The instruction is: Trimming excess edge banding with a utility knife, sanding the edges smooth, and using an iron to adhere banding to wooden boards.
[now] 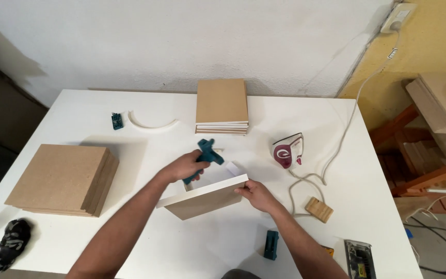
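A: Grips first?
B: Left hand (186, 166) grip wrapped tight around a teal hand tool (206, 155), tool head sitting at the top edge of a square board (202, 199). Right hand (256, 195) grip pinching that board's right corner, fingers on the white edged rim.

A: Where's the board?
B: Mid bench (305, 243), tilted up on its lower edge, tan face toward the camera, white strip along the top.

A: Around it?
B: Small white scrap (233, 168) just behind the board. Clothes iron (288, 151) standing on its heel to the right, its cord (336, 150) running up to a wall socket (398, 18). Small ribbed wooden block (319, 209) near the right forearm. Second teal tool (271, 244) at the front edge, a metal device (360, 258) at the front right corner.

A: Further out?
B: Stack of tan boards (63, 179) at left, another stack (222, 106) at the back. Curved white strip (152, 122) and a small teal block (117, 120) back left. Dark rag (12, 242) at the front left corner.
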